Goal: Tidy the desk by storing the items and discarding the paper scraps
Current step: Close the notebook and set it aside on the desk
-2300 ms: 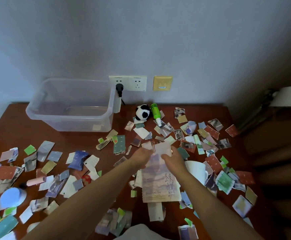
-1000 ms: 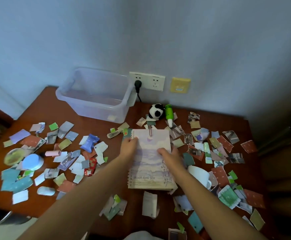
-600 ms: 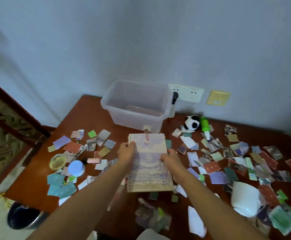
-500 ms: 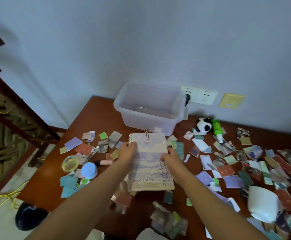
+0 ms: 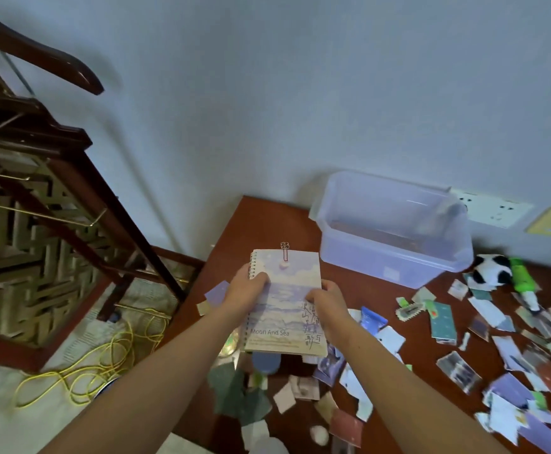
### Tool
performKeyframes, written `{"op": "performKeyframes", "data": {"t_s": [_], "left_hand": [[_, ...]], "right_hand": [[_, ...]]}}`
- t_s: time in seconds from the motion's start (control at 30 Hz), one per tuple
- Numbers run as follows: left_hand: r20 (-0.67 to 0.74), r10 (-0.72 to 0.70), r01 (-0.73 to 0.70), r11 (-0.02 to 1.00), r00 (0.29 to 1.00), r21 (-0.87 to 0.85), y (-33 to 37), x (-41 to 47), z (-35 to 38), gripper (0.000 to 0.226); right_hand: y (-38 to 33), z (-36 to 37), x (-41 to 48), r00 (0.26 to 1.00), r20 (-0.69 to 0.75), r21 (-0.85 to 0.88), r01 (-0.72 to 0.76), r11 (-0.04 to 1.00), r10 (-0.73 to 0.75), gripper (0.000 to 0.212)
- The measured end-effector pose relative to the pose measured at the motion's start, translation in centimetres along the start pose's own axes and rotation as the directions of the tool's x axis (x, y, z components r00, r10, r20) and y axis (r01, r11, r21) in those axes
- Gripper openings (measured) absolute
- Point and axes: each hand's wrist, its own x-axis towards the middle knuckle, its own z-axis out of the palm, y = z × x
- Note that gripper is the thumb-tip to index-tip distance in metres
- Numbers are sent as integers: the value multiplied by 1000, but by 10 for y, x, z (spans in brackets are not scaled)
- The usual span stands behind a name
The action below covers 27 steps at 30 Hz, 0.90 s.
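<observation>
A spiral notebook [image 5: 285, 309] titled "Moon And Sea", with a red clip on its top edge, is held above the left part of the brown desk [image 5: 267, 221]. My left hand [image 5: 246, 290] grips its spiral side and my right hand [image 5: 328, 301] grips its right side. A clear plastic storage bin [image 5: 392, 257] stands behind it to the right, against the wall. Paper scraps [image 5: 510, 388] in many colours litter the desk under and to the right of the notebook.
A panda plush [image 5: 492, 270] and a green bottle [image 5: 523, 280] lie right of the bin. A dark wooden chair [image 5: 38, 198] stands left of the desk, with yellow cable [image 5: 104, 358] on the floor. Wall sockets [image 5: 493, 209] sit behind the bin.
Both hands lifted the notebook off the desk and carried it left. The view swung left, so the chair and floor now show and the white cup has left the frame.
</observation>
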Motion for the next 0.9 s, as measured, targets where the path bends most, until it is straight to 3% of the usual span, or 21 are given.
{"op": "performKeyframes", "data": {"t_s": [0.3, 0.53, 0.67, 0.9], "left_hand": [[-28, 19, -19, 1000, 999, -2, 19, 65, -49, 19], [-27, -3, 3, 1000, 1000, 14, 38, 131, -67, 45], [-28, -5, 5, 1000, 1000, 20, 51, 163, -70, 39], [-24, -15, 17, 998, 1000, 55, 56, 219, -65, 59]], "right_hand": [[-48, 52, 45, 999, -4, 54, -33, 998, 34, 34], [-87, 75, 101, 999, 50, -75, 8, 997, -4, 28], [-101, 88, 135, 998, 55, -100, -18, 995, 24, 27], [-106, 102, 195, 998, 37, -126, -51, 991, 56, 27]]}}
